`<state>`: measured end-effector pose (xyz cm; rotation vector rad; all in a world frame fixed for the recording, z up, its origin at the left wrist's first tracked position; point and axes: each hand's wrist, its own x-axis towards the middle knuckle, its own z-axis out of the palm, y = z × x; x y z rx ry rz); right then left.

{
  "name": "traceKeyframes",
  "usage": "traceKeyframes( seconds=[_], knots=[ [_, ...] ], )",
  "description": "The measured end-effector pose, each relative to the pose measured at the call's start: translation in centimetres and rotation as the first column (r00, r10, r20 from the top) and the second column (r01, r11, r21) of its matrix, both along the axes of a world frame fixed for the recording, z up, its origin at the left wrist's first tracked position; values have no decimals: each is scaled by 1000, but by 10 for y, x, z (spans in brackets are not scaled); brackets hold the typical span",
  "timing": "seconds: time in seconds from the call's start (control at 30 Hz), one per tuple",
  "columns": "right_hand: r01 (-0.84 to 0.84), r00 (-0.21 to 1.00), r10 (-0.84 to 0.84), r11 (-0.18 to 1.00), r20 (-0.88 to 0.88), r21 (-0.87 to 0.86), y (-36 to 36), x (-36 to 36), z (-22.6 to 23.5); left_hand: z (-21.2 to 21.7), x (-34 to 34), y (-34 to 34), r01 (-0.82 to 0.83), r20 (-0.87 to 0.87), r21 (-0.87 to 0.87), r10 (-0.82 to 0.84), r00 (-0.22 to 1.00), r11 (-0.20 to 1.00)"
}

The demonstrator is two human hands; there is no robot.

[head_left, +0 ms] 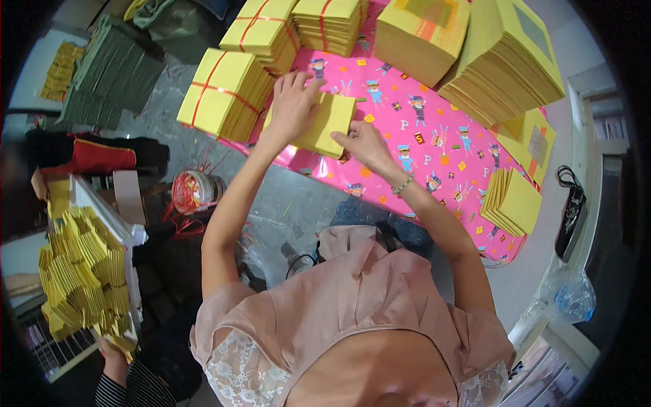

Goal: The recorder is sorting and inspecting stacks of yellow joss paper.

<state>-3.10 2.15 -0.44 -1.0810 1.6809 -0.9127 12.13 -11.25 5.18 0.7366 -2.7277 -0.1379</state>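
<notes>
A flat stack of yellow folded paper (330,122) lies on the near edge of the pink patterned table cover (434,146). My left hand (293,107) lies across its left part, fingers apart and slightly bent. At the right near corner, my right hand (366,144) pinches the stack's edge, thumb on top; its other fingers are partly hidden. Just left of my left hand stands a thick yellow paper bundle (220,91) tied with red ribbon. Two more tied bundles, a left one (261,30) and a right one (327,24), stand behind it.
Tall yellow paper stacks (502,61) crowd the far right, with a smaller fanned pile (512,202) nearer. Left on the floor are a tub of red ribbon (193,191) and green-wrapped bundles (112,71). Another person's hand (115,359) touches yellow packets (85,271) at lower left.
</notes>
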Motion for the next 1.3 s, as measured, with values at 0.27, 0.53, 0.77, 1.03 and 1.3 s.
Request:
traceKeyframes(
  seconds=[0.27, 0.53, 0.77, 1.03, 1.3],
  knots=[
    [79, 996, -78, 997, 53, -21, 7, 11, 19, -41, 14, 19, -43, 10, 39, 43, 999, 998],
    [323, 931, -360, 891, -60, -319, 38, -21, 25, -26, 12, 2, -70, 236, 114, 41, 971, 991],
    [444, 806, -569, 762, -162, -471, 38, -110, 5, 12, -65, -36, 120, -72, 541, -97, 993, 832],
    [443, 819, -528, 831, -226, -335, 8, -121, 25, -57, -197, -92, 83, -204, 974, 643, 738, 213],
    [523, 754, -618, 770, -223, -366, -6, -132, -4, -35, -219, -74, 308, -180, 947, 633, 753, -96]
  ],
)
